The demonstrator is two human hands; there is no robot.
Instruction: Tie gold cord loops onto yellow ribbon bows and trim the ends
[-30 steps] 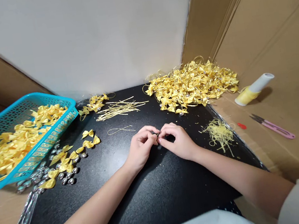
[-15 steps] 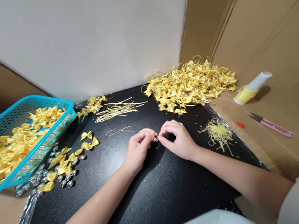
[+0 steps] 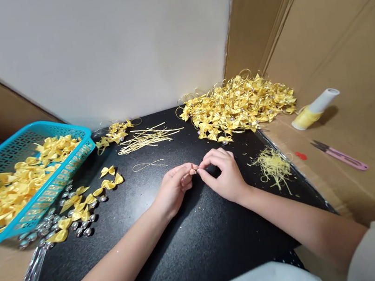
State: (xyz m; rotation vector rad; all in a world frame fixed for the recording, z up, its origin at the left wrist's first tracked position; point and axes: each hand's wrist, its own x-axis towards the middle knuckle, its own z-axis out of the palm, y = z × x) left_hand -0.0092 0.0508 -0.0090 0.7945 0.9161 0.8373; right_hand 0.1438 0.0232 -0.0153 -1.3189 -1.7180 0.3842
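Pinching a tiny item, too hidden to make out, at mid-frame with left hand and right hand. Note, on the black worktop left of centre, a thin gold cord crossed into a loop.

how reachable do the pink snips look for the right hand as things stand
Probably yes: nothing lies on the pink snips, and the thread scraps in between look low enough to pass over. The right hand would first have to break off its work with the left hand.
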